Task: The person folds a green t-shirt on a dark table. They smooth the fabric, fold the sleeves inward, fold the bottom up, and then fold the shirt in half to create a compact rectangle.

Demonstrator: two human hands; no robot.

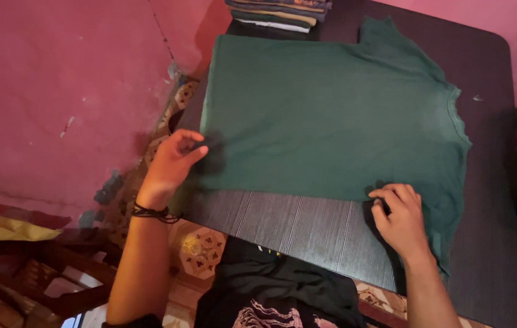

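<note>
Green t-shirt (331, 115) lies flat on the dark counter (307, 228); left hand (173, 161) pinches its hem corner, right hand (399, 217) curls closed, gripping the near edge.

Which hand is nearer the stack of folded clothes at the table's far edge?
Left. The left hand pinches the green shirt's near-left edge, below the stack of folded clothes. The right hand grips the shirt farther right and nearer the person.

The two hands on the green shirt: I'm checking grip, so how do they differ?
The left hand pinches the green shirt at its hem corner by the table's edge; the right hand bunches fabric near the sleeve. The left wrist wears a black band; the right is bare. Both grip the near edge.
</note>
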